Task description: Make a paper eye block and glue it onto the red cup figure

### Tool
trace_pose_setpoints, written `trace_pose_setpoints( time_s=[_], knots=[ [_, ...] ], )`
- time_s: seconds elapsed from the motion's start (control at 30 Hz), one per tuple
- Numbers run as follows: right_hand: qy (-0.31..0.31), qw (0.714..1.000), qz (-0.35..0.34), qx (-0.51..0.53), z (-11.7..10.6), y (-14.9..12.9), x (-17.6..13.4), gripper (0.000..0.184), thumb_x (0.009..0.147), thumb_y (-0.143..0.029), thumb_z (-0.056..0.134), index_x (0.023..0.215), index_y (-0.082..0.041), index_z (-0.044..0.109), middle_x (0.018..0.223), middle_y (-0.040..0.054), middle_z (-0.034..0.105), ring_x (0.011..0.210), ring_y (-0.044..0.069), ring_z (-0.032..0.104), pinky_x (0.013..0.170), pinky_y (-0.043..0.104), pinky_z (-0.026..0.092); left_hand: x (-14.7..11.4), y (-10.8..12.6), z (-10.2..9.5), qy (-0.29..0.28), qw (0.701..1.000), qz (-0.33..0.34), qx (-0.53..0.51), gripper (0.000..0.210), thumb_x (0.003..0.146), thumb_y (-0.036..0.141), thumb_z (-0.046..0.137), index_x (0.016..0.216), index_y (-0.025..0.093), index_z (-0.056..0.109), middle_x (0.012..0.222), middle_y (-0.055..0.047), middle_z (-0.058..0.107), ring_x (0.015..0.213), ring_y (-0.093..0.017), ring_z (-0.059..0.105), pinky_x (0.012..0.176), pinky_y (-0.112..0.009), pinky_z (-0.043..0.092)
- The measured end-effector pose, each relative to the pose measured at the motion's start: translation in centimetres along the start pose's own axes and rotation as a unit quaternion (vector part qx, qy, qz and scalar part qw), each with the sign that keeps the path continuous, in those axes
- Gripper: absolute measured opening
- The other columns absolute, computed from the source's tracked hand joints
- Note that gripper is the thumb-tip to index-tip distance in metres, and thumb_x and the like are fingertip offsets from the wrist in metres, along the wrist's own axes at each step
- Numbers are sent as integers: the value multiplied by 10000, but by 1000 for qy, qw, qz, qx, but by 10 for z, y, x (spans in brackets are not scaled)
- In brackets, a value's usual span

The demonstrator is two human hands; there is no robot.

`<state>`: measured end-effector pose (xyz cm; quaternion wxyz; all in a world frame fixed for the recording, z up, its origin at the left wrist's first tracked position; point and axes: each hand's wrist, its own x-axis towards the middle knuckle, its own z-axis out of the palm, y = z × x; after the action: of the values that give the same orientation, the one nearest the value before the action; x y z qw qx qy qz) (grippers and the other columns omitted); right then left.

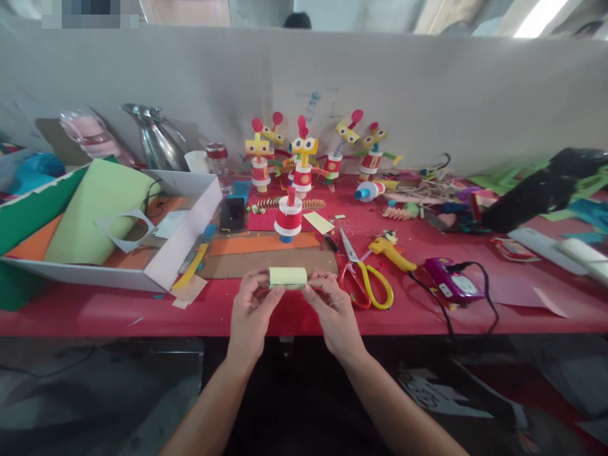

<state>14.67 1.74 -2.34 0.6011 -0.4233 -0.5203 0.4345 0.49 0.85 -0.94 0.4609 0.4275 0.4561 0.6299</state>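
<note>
Paper roll: a pale yellow paper roll is held level just below the middle of the frame, its length running left to right.
Left hand: the left hand pinches the roll's left end between thumb and fingers.
Right hand: the right hand grips the right end the same way.
Cup body: 1 red and white cup body stands just above the roll in the frame, with a coiled paper arm on each side.
Cardboard: a brown cardboard sheet lies behind the hands, with an orange strip on it.
Tools: open scissors and a yellow glue gun lie right of centre.
Figures: 5 yellow-headed paper figures stand in the upper centre.
Box: a white box with coloured paper sits at the left.
Table: a red table spans the frame.
</note>
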Motion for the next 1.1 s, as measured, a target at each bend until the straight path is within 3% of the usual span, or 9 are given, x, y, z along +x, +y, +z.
trace_pose_setpoints(
  time_s=[0.17, 0.33, 0.53, 0.67, 0.77, 0.97, 1.1],
  knots=[
    [-18, 997, -27, -71, 0, -3, -2, 110, 866, -322, 659, 954, -279, 708, 1140, 50, 554, 1182, 221, 485, 1058, 411, 340, 2, 3, -3, 9, 999, 12, 52, 89, 779, 297, 715, 783, 208, 713, 1091, -35, 529, 1085, -179, 540, 890, -271, 456],
    [-22, 997, -21, -70, 5, -3, -2, 98, 817, -355, 710, 835, -260, 720, 1111, 46, 552, 1151, 234, 508, 1055, 430, 344, 2, -3, -1, 53, 994, 33, 88, 166, 727, 247, 747, 633, 182, 627, 1007, -20, 494, 1015, -157, 516, 865, -250, 427],
    [33, 994, -14, -106, 6, 0, 1, 175, 802, -393, 699, 714, -243, 720, 1131, 53, 549, 1123, 254, 498, 1030, 451, 329, -2, -8, 6, 43, 996, -6, 84, 112, 729, 290, 736, 701, 195, 684, 994, -24, 486, 963, -162, 520, 827, -268, 430],
    [34, 993, -2, -114, 6, 0, 1, 176, 779, -387, 712, 677, -244, 718, 1069, 49, 558, 1084, 252, 499, 1031, 450, 308, -1, -9, 6, 42, 992, -8, 117, 126, 713, 305, 751, 708, 197, 687, 1007, -23, 504, 975, -169, 528, 844, -279, 429],
    [27, 994, 18, -103, 5, 1, 3, 168, 780, -368, 710, 665, -246, 716, 1048, 38, 559, 1083, 245, 496, 1069, 457, 249, 3, -7, 6, 56, 992, -10, 116, 167, 681, 263, 763, 608, 182, 636, 974, -15, 499, 948, -157, 519, 821, -264, 418],
    [-20, 995, 45, -82, 0, 1, 8, 190, 850, -313, 629, 707, -249, 736, 1077, 22, 561, 1114, 227, 510, 1140, 471, 26, 12, -3, 1, 1, 996, -59, 64, 177, 714, 314, 738, 605, 182, 691, 968, -29, 524, 928, -159, 517, 791, -267, 412],
    [-12, 994, 41, -99, 1, 0, 9, 198, 843, -290, 628, 680, -247, 732, 1065, 21, 599, 1080, 226, 520, 1143, 483, -29, 12, -6, 1, 37, 997, -56, 34, 178, 679, 302, 760, 572, 179, 689, 921, -22, 525, 866, -148, 505, 744, -262, 404]
  ],
)
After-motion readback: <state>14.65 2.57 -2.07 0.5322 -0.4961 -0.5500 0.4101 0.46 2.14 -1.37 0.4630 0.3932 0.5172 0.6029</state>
